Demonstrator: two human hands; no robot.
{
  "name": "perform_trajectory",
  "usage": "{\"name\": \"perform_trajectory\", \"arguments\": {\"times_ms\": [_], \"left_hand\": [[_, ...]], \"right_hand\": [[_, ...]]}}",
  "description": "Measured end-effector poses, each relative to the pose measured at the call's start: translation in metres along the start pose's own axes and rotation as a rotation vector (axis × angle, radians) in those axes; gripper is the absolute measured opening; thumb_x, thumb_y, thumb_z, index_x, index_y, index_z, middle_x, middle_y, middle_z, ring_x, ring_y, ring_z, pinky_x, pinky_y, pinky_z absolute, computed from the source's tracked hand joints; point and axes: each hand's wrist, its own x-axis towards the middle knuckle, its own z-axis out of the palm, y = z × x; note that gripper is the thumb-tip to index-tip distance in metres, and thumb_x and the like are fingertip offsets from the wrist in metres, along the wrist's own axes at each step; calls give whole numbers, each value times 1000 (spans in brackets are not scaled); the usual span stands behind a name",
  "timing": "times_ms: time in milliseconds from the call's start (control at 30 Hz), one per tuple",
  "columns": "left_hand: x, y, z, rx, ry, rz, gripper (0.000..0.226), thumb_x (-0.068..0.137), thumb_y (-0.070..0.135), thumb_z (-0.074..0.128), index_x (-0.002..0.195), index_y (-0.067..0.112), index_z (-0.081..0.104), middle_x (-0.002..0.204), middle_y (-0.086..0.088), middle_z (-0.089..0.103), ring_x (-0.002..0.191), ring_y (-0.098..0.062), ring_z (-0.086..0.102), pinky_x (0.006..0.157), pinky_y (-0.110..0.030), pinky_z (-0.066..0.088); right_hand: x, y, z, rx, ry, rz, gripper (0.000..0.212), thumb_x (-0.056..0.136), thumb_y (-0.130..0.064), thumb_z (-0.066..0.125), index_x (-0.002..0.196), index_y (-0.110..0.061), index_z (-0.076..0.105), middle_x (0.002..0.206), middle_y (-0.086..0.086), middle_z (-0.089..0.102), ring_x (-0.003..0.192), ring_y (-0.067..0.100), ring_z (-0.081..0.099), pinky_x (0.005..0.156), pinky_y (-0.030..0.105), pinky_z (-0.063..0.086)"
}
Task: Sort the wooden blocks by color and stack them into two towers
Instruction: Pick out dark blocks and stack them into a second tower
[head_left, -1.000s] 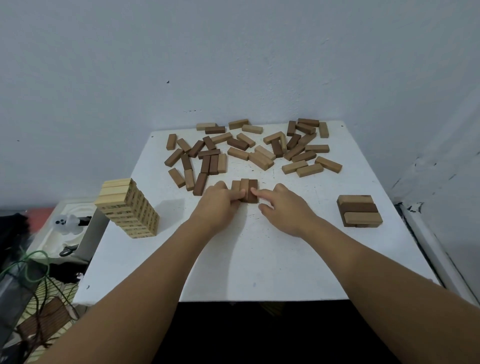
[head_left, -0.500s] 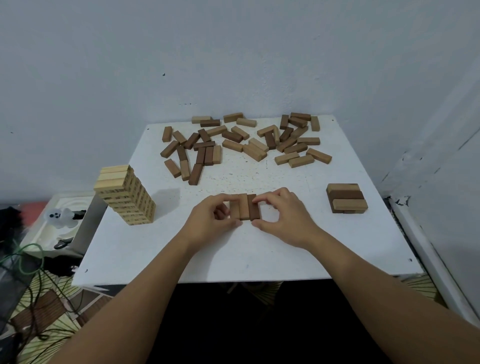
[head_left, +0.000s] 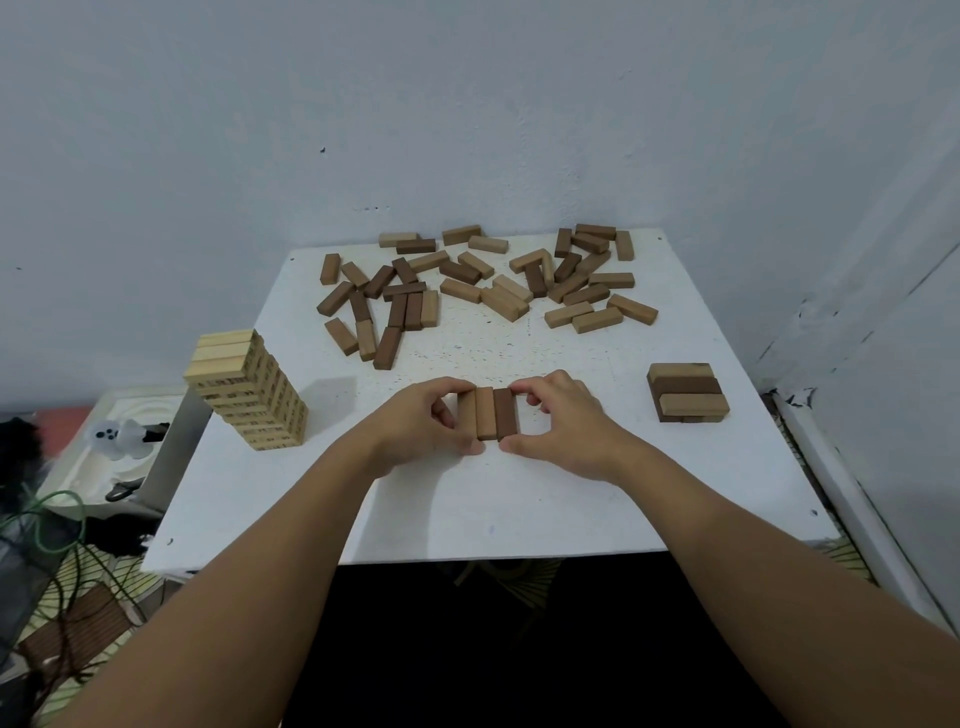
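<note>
Head view: a white table (head_left: 519, 499) stands in a wall corner. Near its middle, a row of three blocks (head_left: 488, 414) lies side by side, touching, long sides pointing toward the far edge; the rightmost is dark brown, the other two lighter. The left hand (head_left: 423, 423) pinches the row from the left, fingers curled over the far end and thumb at the near end. The right hand (head_left: 558, 421) grips it likewise from the right. Along the far edge lies a scatter of loose blocks (head_left: 483, 283), dark and light mixed. Near the right edge sits a low stack (head_left: 685, 392) of light and dark blocks. By the left edge rises a pale block tower (head_left: 247, 389), many layers high.
</note>
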Motion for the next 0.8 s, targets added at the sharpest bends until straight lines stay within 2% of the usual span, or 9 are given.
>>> {"name": "perform_trajectory", "arguments": {"times_ms": [233,367,500,800], "left_hand": [[-1,0,1,-2,-2,13,72,64,32,99,126,44,64,91,2,60,82,-15,58,81,-33,48],[-2,0,4,17,-13,32,70,64,34,99,124,45,64,92,1,56,82,-16,54,79,-32,46],[-3,-2,4,24,-10,55,70,63,35,99,124,44,65,93,2,55,83,-16,53,81,-31,45],[-4,-10,14,82,100,161,64,66,41,95,122,42,65,93,7,53,84,-12,52,74,-27,44]], "right_hand": [[-1,-2,-4,17,-31,-4,77,77,-54,84,143,-36,48,124,-10,44,119,12,42,106,38,42],[-1,-3,-5,24,-47,-8,83,77,-55,84,149,-41,44,125,-9,42,120,12,40,109,39,40],[-1,-1,-5,34,-62,-7,82,76,-57,85,147,-45,46,125,-10,42,122,11,39,109,39,40],[-5,-4,-9,34,-73,-22,78,75,-57,85,143,-48,49,124,-10,40,123,12,36,108,37,37]]}}
